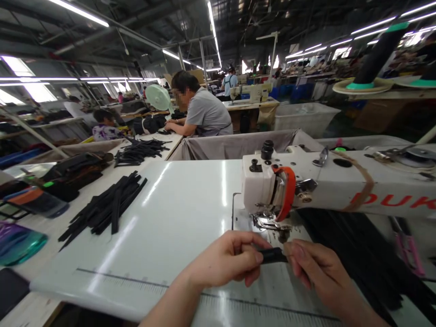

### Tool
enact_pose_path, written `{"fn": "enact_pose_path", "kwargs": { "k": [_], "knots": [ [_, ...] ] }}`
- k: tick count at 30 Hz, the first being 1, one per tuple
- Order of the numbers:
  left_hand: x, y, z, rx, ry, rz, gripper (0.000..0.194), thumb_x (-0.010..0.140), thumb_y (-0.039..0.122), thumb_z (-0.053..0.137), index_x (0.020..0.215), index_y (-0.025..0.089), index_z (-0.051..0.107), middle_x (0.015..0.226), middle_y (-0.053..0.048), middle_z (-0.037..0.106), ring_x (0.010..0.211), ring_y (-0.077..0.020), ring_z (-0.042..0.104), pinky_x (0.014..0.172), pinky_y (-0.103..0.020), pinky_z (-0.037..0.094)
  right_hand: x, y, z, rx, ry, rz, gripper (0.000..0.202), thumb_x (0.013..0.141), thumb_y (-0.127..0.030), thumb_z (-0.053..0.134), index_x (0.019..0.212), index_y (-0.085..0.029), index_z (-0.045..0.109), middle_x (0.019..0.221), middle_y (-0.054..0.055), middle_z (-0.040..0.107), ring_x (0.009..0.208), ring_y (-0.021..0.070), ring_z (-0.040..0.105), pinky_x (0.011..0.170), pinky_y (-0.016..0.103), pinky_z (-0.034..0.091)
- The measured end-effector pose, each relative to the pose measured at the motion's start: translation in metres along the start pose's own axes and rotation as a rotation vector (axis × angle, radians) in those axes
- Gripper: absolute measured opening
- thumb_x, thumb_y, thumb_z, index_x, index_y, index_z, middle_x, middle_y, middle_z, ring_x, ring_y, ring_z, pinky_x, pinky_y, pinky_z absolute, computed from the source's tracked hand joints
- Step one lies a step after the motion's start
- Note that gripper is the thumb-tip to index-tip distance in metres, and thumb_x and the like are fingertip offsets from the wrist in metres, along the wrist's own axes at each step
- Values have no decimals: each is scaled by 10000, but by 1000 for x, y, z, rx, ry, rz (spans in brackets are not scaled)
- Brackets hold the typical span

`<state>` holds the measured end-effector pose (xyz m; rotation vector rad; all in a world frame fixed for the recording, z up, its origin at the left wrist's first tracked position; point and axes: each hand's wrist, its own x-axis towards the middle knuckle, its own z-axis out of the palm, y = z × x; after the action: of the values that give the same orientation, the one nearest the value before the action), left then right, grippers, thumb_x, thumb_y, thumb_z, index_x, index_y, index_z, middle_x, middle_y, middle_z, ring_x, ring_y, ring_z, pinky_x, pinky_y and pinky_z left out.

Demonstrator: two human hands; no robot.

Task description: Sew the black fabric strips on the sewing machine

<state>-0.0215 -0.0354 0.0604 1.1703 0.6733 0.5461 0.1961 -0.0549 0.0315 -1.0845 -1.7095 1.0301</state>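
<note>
Between my two hands, just in front of the sewing machine's needle area, is a short black fabric strip (273, 255). My left hand (235, 259) pinches its left end between thumb and fingers. At the strip's right end, the fingertips of my right hand (311, 265) are closed on it. The white sewing machine (260, 181) with an orange guard stands right behind the hands. A heap of black strips (354, 254) lies beneath the machine arm at the right. Another pile of black strips (105, 204) rests on the left of the table (184, 195).
Pink-handled scissors (408, 250) lie at the far right. A bottle (37, 200) and a dark flat object (12, 290) are at the left edge. A person in grey (209, 111) leans over the table beyond, near a green fan (158, 96). Thread cones (378, 59) stand upper right.
</note>
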Motion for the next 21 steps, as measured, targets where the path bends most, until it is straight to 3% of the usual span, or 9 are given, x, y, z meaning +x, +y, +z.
{"fn": "enact_pose_path", "kwargs": {
  "k": [10,16,18,21],
  "knots": [
    [-1,0,-1,-4,-5,7,478,853,523,654,1065,99,597,548,38,537,425,-50,350,430,-202,238,-3,1,1,-22,30,17,508,961,-532,441,574,-215,532,458,-18,456,390,114,422,409,251,337],
    [0,2,1,-21,0,-15,427,830,521,669,960,131,554,525,54,535,393,-37,300,396,-192,203,-6,14,-2,167,82,6,507,974,-504,424,567,-216,517,461,-16,419,404,125,389,414,274,315],
    [0,3,2,-40,9,-15,406,821,515,675,915,146,534,514,59,533,383,-33,291,382,-185,186,-7,12,-3,220,49,-17,533,956,-570,415,564,-220,507,476,-10,406,426,134,375,418,284,299],
    [0,2,2,-95,-11,-27,373,820,486,680,883,159,514,506,64,529,367,-28,282,363,-173,163,-17,0,2,140,-117,-69,612,924,-685,344,523,-238,466,453,-2,387,442,153,409,436,298,336]
  ]
}}
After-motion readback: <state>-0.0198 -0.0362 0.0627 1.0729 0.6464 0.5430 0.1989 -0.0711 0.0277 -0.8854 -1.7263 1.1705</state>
